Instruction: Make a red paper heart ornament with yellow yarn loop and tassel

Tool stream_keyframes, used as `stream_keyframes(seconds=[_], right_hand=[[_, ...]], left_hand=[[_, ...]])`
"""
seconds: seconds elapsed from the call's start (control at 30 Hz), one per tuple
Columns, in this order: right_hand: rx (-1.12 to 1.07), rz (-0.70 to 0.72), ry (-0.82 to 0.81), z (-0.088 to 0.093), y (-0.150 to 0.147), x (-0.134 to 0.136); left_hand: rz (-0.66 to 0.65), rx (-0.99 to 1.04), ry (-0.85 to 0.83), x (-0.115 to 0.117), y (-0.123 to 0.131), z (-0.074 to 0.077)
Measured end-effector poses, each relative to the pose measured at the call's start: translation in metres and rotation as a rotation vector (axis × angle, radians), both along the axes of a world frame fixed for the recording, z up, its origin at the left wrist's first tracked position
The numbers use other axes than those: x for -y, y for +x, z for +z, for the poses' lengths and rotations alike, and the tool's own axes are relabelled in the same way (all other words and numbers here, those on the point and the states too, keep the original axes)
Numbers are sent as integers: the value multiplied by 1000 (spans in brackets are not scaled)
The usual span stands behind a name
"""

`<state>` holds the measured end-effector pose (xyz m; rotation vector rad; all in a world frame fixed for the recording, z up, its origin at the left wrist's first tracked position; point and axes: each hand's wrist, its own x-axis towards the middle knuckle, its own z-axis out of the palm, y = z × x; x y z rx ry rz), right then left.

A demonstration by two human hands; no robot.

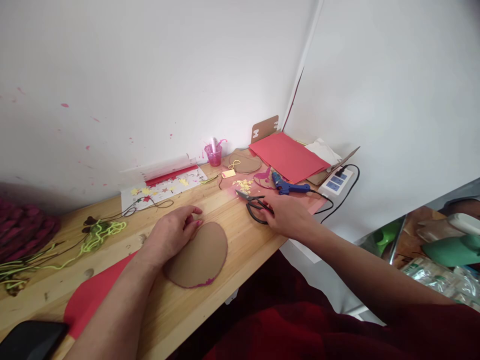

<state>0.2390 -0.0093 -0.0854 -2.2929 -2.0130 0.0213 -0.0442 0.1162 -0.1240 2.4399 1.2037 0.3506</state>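
Note:
A brown cardboard oval (202,257) with a pink-purple edge lies flat on the wooden table (240,240). My left hand (170,235) rests on its upper left part, fingers bent and pressing down on it. My right hand (287,215) reaches to the right and lies over the black handles of a pair of scissors (253,202), whose blades point left. Its fingers curl at the handles; whether they are through the loops is hidden.
A blue glue gun (287,187) lies beside red paper sheets (287,157) and a white power strip (335,182) at the back right. A pink cup (213,155), yellow-green yarn (101,232), a red sheet (93,295) and a dark phone (30,340) are also on the table.

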Motion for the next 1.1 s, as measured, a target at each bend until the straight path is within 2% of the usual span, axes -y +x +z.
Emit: stream_keyframes(seconds=[0.1,0.33,0.5,0.73,0.83,0.93,1.1], right_hand=[[-10,53,-37,-3,3,10],[-8,-11,18,-6,15,6],[-38,98,-31,-3,14,21],[-17,-11,24,-5,26,4],[-38,16,26,-4,19,11],[-92,103,14,-6,5,18],[-83,141,46,-14,-20,-3]], left_hand=[[2,0,8,1,1,1],[6,-7,-5,1,1,2],[8,-7,-21,0,0,1],[10,-3,-23,0,1,1],[-5,6,-12,0,1,1],[-9,12,-1,0,1,1],[-14,14,3,-1,1,0]])
